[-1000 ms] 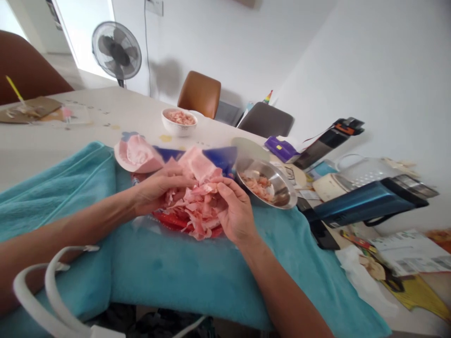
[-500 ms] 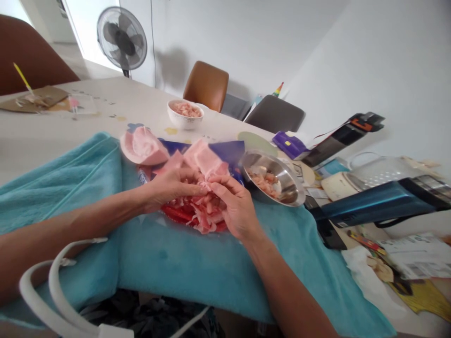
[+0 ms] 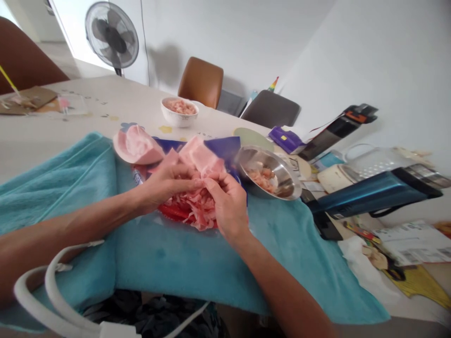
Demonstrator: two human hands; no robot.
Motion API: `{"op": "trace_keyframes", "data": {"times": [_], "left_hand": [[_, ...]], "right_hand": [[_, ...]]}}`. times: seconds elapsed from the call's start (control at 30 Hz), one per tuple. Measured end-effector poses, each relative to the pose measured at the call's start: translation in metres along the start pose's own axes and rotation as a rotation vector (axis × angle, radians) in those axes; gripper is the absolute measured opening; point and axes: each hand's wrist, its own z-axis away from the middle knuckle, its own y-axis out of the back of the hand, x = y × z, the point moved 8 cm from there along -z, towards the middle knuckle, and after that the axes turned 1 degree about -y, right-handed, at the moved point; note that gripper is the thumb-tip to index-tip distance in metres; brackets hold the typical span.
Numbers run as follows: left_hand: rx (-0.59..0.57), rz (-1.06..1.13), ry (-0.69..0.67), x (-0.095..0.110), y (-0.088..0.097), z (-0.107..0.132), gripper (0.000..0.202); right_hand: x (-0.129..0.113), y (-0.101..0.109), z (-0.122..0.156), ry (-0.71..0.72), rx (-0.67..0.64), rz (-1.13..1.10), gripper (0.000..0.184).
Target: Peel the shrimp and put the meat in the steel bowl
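My left hand (image 3: 165, 184) and my right hand (image 3: 228, 204) meet in front of me, thumbs and fingertips pinched together on a small piece of pink pomelo, mostly hidden by the fingers. Below them lies a heap of pale pink membrane scraps (image 3: 201, 213) on red plastic (image 3: 172, 212). Thick pink peel (image 3: 138, 146) sits at the heap's left, and another piece of peel (image 3: 200, 154) is just behind my fingers. A steel bowl (image 3: 295, 187) with some peeled flesh stands tilted to the right. Farther back, a white bowl (image 3: 179, 120) is full of flesh pieces.
A teal towel (image 3: 183, 263) covers the table's near side. At right are a blue bottle (image 3: 366, 195), a dark bottle (image 3: 327, 136), a purple packet (image 3: 287, 140) and a phone (image 3: 326, 224). White cables (image 3: 49, 291) loop at lower left. A fan (image 3: 112, 35) stands behind.
The view has shifted slightly, so everything sits a little more to the left. My fingers have moved slightly over the pinched piece; both hands stay together above the scraps.
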Motion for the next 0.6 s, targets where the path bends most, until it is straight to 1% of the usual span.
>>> {"op": "trace_keyframes", "data": {"times": [0.2, 0.27, 0.43, 0.53, 0.6], "left_hand": [[-0.077, 0.089, -0.003, 0.001, -0.003, 0.000, 0.010], [-0.084, 0.100, 0.017, 0.000, -0.003, 0.001, 0.010], [-0.041, 0.055, 0.125, -0.008, -0.002, 0.000, 0.018], [-0.052, 0.051, 0.201, -0.014, -0.004, 0.001, 0.019], [-0.052, 0.067, 0.215, -0.014, -0.004, 0.001, 0.018]], "right_hand": [[0.001, -0.009, 0.001, -0.155, -0.098, -0.256, 0.014], [0.002, -0.010, 0.000, -0.191, -0.120, -0.304, 0.015], [0.006, -0.007, -0.005, -0.204, -0.137, -0.265, 0.016], [0.007, -0.007, -0.006, -0.189, -0.159, -0.247, 0.018], [0.007, -0.009, -0.005, -0.197, -0.187, -0.272, 0.023]]}}
